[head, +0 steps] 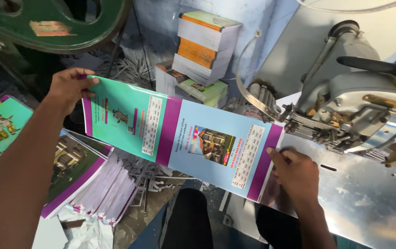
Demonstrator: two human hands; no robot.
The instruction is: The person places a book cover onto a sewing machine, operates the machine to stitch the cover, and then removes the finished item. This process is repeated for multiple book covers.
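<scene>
The left hand (71, 85) reaches out from the near forearm, its grip pinching the far upper corner of a long printed cover sheet (179, 138). The right hand (295, 173) pinches the sheet's lower purple end against the shiny metal bench (359, 198), likely to keep it taut and flat. The sheet's long axis slants from upper left down toward the stitching machine (354, 101). Notebook stacks (205, 46) stand behind; loose covers (76, 170) lie below.

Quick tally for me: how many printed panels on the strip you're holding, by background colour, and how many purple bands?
Cover strip, left hand at one end, right hand at the other:
Teal panels: 1
Light blue panels: 1
Purple bands: 3
Total: 5
</scene>
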